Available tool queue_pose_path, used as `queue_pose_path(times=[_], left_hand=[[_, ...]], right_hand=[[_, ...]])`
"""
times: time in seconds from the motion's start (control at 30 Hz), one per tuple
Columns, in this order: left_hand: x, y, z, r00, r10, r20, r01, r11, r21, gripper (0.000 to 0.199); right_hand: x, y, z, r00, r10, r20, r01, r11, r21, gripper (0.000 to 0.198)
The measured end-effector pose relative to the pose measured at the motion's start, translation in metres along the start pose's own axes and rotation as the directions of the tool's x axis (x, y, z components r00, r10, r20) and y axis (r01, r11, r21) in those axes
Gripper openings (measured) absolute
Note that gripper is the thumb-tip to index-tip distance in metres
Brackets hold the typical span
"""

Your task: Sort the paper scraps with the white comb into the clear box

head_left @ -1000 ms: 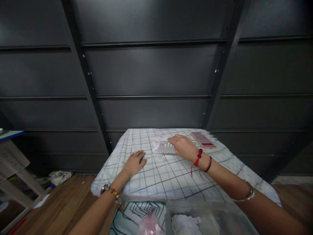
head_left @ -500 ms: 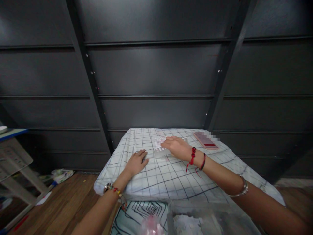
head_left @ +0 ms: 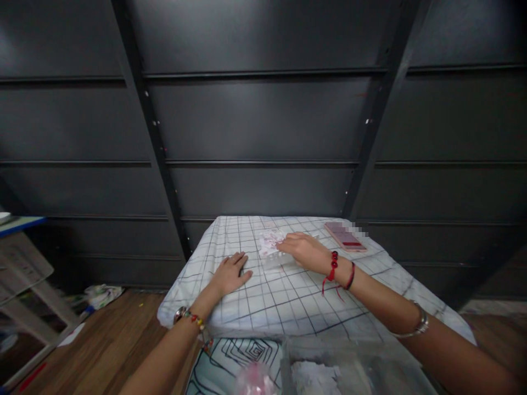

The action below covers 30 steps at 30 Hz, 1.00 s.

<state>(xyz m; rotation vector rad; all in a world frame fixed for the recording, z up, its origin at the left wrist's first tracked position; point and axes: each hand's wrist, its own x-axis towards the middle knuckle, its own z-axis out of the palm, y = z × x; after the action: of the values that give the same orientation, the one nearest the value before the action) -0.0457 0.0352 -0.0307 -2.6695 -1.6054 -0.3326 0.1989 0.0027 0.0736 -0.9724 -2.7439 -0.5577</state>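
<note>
My right hand [head_left: 303,249] lies flat, fingers stretched to the left, on a small clear packet [head_left: 275,258] on the white checked cloth [head_left: 267,296]. Just beyond the fingertips sits a little heap of pink and white bits [head_left: 269,240]. My left hand [head_left: 229,272] rests palm down on the cloth with its fingers apart, a hand's width to the left of the packet, holding nothing. Beaded bracelets are on both wrists.
A pink phone [head_left: 345,236] lies at the cloth's back right. A clear plastic bin [head_left: 358,365] and a pink bag [head_left: 252,381] are close below me. Dark metal panels stand behind. At the left are a light table [head_left: 20,271] and litter [head_left: 99,296] on the wood floor.
My right hand slid the packet left, away from the phone, then flattened out on it. My left hand stayed in place on the cloth.
</note>
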Motion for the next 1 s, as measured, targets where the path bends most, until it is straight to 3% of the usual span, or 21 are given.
queue_pose_path(times=[0.2, 0.5, 0.7, 1.0], left_hand=[[0.001, 0.000, 0.000, 1.000, -0.008, 0.000, 0.008, 1.000, 0.002, 0.057], [0.000, 0.001, -0.002, 1.000, -0.017, -0.009, 0.017, 1.000, -0.017, 0.055], [0.000, 0.001, -0.002, 1.000, -0.012, -0.023, 0.011, 1.000, -0.019, 0.054], [0.000, 0.000, 0.000, 0.999, 0.001, -0.041, -0.001, 1.000, -0.001, 0.053]], right_hand=[[0.008, -0.002, -0.002, 0.992, 0.118, -0.031, -0.120, 0.992, -0.040, 0.028], [-0.001, -0.008, -0.001, 0.997, 0.082, 0.013, -0.082, 0.996, -0.031, 0.028], [-0.001, -0.006, -0.002, 0.984, 0.173, -0.043, -0.176, 0.981, -0.077, 0.032], [0.006, -0.001, 0.015, 0.978, 0.209, 0.014, -0.207, 0.975, -0.077, 0.029]])
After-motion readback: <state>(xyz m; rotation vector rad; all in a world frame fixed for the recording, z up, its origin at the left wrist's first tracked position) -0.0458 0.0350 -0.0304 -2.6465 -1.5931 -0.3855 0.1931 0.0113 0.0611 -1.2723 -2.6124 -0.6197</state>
